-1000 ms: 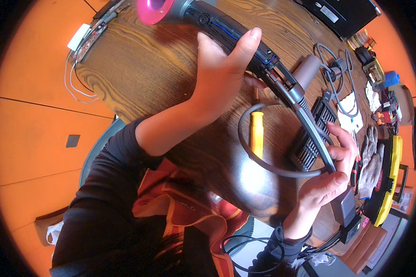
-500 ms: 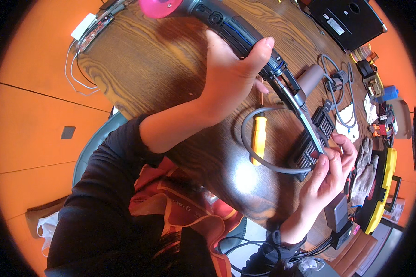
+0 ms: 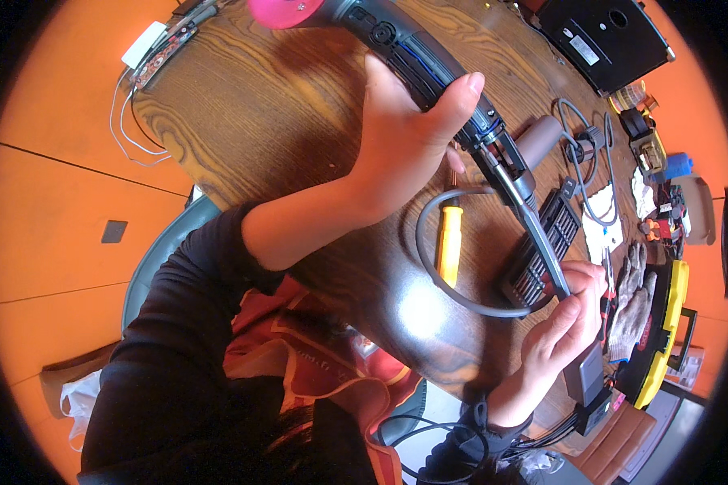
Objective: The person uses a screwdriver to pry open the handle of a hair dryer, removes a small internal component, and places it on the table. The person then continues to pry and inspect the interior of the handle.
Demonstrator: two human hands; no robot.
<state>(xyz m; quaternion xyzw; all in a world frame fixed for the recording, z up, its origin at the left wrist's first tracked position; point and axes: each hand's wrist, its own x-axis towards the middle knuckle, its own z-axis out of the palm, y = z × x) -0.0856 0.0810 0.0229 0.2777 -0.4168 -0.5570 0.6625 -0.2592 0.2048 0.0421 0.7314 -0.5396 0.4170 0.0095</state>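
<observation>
In the head view, a brown wooden table (image 3: 267,105) fills the middle, with orange panels (image 3: 57,218) beyond its left side. Along the right side lie knitted gloves (image 3: 632,315), a black-and-yellow toolbox (image 3: 663,331) and, farther up, a black case (image 3: 603,36).

The dark handheld device (image 3: 416,61) is raised over the table, slanting from upper left to lower right. The left hand (image 3: 400,133) is closed around its tubular body from below, thumb laid along the near side. The right hand (image 3: 562,327) pinches the lower end of a slim grey driver (image 3: 538,230) between thumb and fingers; its silvery shaft runs into the opened end of the device, though what the tip touches is too small to tell.

The device ends in a glossy pink ring (image 3: 287,10), and blue wire shows along its open channel. Below, a smooth grey cable (image 3: 485,309) curves past a yellow-handled screwdriver (image 3: 450,246), and a black slotted bit holder (image 3: 534,267) lies beneath the driver.
</observation>
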